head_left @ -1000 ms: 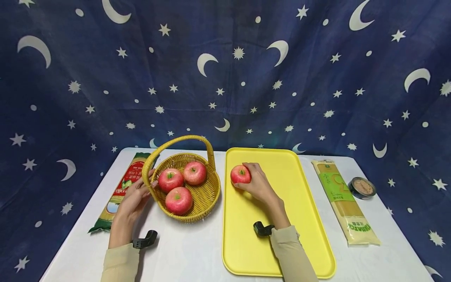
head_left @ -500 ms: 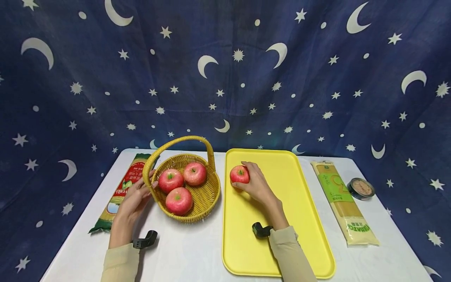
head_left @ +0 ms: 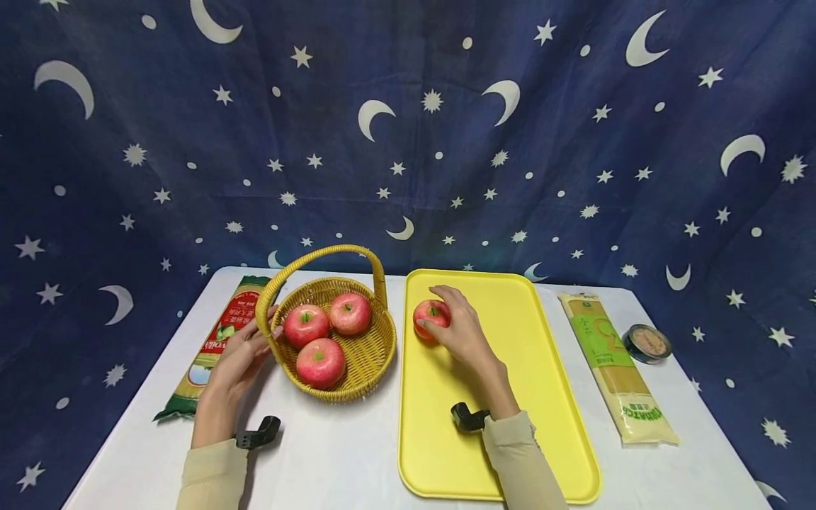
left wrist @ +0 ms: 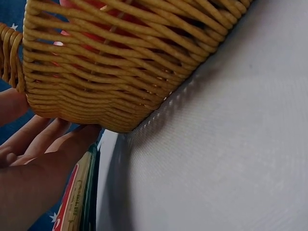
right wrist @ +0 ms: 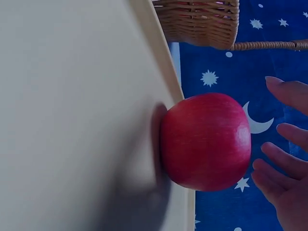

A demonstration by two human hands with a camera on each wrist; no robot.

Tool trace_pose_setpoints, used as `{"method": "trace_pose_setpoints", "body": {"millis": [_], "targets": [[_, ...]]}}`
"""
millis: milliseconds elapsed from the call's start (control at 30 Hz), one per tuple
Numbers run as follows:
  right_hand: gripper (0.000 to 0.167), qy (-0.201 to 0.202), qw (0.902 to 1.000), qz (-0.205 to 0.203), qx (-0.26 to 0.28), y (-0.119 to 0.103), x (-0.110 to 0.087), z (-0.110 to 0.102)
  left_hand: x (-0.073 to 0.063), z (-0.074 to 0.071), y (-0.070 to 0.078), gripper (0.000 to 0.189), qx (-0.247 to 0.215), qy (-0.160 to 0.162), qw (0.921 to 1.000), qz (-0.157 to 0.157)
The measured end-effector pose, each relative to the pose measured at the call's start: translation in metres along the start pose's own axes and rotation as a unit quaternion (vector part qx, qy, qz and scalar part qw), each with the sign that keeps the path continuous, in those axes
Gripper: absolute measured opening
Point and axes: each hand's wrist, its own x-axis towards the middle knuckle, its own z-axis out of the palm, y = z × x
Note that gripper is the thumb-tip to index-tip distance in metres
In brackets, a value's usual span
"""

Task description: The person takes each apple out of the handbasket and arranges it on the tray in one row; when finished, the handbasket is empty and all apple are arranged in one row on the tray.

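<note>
A red apple stands on the yellow tray, near its left edge. My right hand is above and beside it, fingers spread; the right wrist view shows a gap between the fingertips and the apple. At the left, a yellow-brown wicker basket with an arched handle holds three red apples. My left hand holds the basket's left side at the handle's foot, thumb near the rim. In the left wrist view its fingers lie against the weave, their tips partly hidden.
A red and green pasta packet lies left of the basket, partly behind my left hand. Right of the tray lie a green and clear noodle packet and a small round tin. A blue star-patterned cloth hangs behind the table.
My right hand has let go of the apple: its fingers have spread and lifted slightly, and the apple stays on the tray. My left hand and the basket have not visibly moved.
</note>
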Motion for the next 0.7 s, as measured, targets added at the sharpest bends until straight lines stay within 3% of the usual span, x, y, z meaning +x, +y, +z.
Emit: {"method": "trace_pose_setpoints", "body": {"millis": [167,300,467,700], "targets": [[0.059,0.019,0.9996,-0.022,0.007,-0.006,-0.001,0.002,0.000,-0.002,-0.001,0.071,0.002,0.005,1.0000,-0.005],[0.057,0.015,0.9988,-0.039,0.025,-0.014,-0.003,0.003,0.000,-0.004,-0.002,0.070,0.002,0.017,0.9998,-0.011],[0.057,0.013,0.9976,-0.057,0.036,-0.024,-0.005,0.004,0.000,-0.004,-0.003,0.070,-0.007,0.010,0.9999,0.000],[0.055,-0.020,0.9965,-0.069,0.042,-0.036,-0.007,0.010,0.000,-0.002,-0.003,0.070,0.008,0.008,0.9999,0.010]]}}
